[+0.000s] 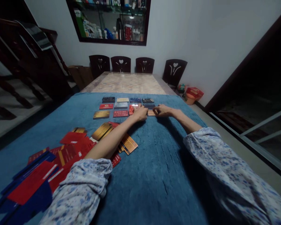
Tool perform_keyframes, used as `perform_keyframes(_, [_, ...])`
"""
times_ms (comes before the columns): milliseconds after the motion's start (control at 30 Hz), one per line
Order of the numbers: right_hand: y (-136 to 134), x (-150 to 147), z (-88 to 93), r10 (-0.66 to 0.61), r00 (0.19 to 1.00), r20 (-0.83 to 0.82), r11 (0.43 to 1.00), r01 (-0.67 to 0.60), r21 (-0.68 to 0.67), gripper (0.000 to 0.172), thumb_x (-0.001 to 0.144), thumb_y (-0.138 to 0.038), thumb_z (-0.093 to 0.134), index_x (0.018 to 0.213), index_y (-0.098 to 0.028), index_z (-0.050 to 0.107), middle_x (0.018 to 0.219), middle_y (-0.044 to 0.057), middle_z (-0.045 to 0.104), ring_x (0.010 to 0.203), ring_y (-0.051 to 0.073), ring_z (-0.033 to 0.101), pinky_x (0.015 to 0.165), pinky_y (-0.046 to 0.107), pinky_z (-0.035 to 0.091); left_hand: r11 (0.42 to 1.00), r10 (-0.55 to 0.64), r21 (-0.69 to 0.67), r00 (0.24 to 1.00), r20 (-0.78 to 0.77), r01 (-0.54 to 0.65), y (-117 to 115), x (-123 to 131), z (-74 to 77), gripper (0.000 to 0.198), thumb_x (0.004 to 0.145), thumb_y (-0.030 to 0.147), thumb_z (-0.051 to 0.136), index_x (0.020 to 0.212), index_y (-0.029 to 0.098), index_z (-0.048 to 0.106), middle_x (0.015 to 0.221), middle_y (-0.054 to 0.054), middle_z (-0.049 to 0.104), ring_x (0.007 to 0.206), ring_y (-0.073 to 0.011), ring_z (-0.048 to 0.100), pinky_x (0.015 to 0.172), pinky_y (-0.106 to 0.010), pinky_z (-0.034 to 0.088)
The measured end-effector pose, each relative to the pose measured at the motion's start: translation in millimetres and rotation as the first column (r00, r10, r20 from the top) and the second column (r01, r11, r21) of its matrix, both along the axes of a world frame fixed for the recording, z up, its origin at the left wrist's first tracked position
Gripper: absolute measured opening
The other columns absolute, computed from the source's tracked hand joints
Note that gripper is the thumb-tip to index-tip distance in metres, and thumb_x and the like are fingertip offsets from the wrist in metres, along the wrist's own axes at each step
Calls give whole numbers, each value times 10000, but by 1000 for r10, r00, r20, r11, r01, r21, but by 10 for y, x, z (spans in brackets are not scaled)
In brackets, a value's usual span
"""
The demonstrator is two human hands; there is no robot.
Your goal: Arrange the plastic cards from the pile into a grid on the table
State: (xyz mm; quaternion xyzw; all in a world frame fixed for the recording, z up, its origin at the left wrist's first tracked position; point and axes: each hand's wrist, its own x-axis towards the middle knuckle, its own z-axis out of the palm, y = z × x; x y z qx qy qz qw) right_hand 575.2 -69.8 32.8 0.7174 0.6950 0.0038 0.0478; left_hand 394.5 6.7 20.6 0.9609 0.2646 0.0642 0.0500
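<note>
An orange card (151,113) lies in the front row of card stacks, partly hidden by my fingers. My left hand (140,113) is closed at its left edge, and my right hand (163,110) pinches its right edge. Just left of my left hand, red cards (131,109) are partly covered by the fingers. Behind the orange card sits a dark blue stack (149,106). Farther left in the same row are a red stack (120,113) and a gold stack (101,114). Below my left forearm, loose orange cards (129,143) stick out of a pile.
Loose red cards (72,137) and blue cards (35,200) spread over the left of the blue cloth (150,181). More stacks, such as a silver one (121,106), stand in rows. Several dark chairs (144,65) line the far table end.
</note>
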Motion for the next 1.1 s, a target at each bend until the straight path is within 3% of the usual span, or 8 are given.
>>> perform_keyframes(367, [10, -27, -5, -36, 999, -19, 999, 35, -34, 391, 926, -303, 538, 1254, -185, 715, 1066, 146, 693, 940, 237, 653, 873, 302, 488, 993, -80, 87, 997, 14, 79, -156, -178, 52, 296, 864, 122, 526, 1096, 178, 700, 1289, -184, 598, 1343, -387, 396, 1046, -651, 346])
perform_keyframes(667, [-42, 55, -75, -38, 998, -54, 998, 41, 49, 488, 937, -377, 553, 1368, -169, 649, 1138, 164, 691, 982, 256, 658, 907, 322, 481, 985, -109, 136, 994, -5, 108, -237, -521, 133, 363, 850, 132, 550, 1186, 204, 667, 1321, -173, 588, 1333, -390, 385, 1008, -617, 354])
perform_keyframes(833, [-129, 123, -82, -28, 998, -55, 997, 32, 71, 552, 866, -422, 629, 1370, -198, 638, 1169, 174, 657, 1044, 305, 621, 890, 376, 499, 980, -103, 165, 993, -51, 110, -287, -737, 187, 381, 868, 155, 553, 1231, 202, 655, 1339, -172, 589, 1338, -371, 393, 979, -558, 368])
perform_keyframes(1100, [-298, 115, -100, 9, 1000, -15, 967, -5, 255, 429, 901, -432, 591, 1259, -207, 660, 1114, 156, 650, 1045, 309, 561, 785, 364, 456, 977, -102, 184, 994, -26, 105, -349, -1149, 227, 374, 860, 133, 541, 1204, 189, 677, 1299, -167, 613, 1297, -359, 405, 948, -530, 351])
